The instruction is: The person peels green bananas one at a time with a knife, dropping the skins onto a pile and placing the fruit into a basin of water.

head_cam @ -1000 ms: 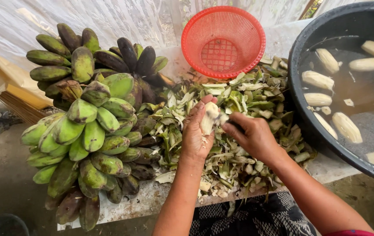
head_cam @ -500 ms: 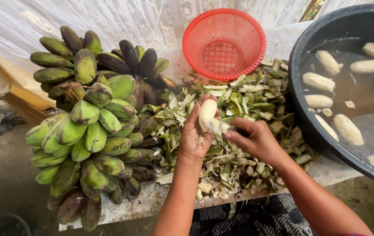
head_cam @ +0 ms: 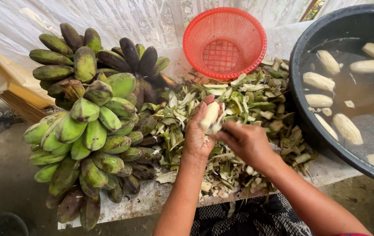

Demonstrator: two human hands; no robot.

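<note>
My left hand grips a pale peeled banana upright over a heap of green peelings. My right hand is closed right beside the banana's lower end; a blade is not clearly visible in it now. A thin strip of peel hangs from the banana by my right fingers. Both hands hover above the peel heap on the table.
A large bunch of green and dark bananas lies at the left. A red plastic basket leans at the back. A black basin of murky water holds several peeled bananas at the right. Patterned cloth covers my lap.
My left hand has turned the banana slightly and my right hand has shifted lower and left against it, scraping along its side. The dark blade seen earlier is now hidden.
</note>
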